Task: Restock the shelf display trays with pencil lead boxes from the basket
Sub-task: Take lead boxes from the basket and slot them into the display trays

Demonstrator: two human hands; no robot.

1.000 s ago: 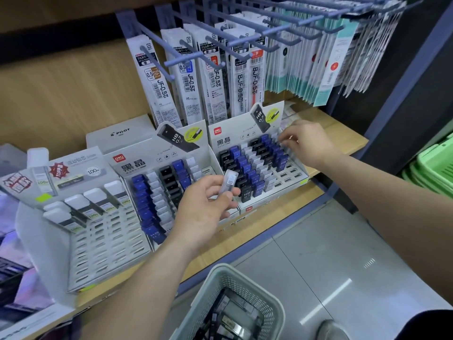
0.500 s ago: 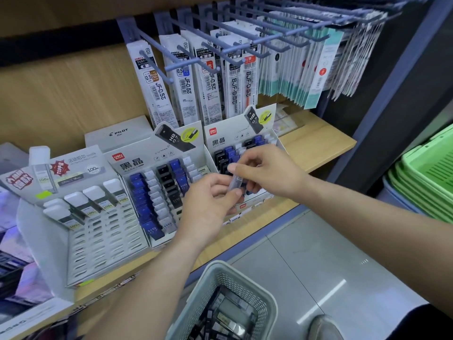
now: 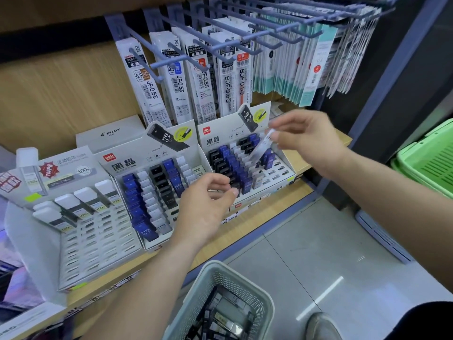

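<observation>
Translucent pencil lead box (image 3: 261,146) pinched by right hand (image 3: 309,141) above right display tray (image 3: 279,173); left hand (image 3: 208,207) loosely curled, empty, before middle display tray (image 3: 137,153).

Shelf count: three display trays (image 3: 137,163), two hands, one grey basket (image 3: 267,305)
so a left hand (image 3: 203,212) and right hand (image 3: 306,141), one clear lead box (image 3: 261,148), one white Pilot box (image 3: 110,136); slotted boxes too many to count.
</observation>
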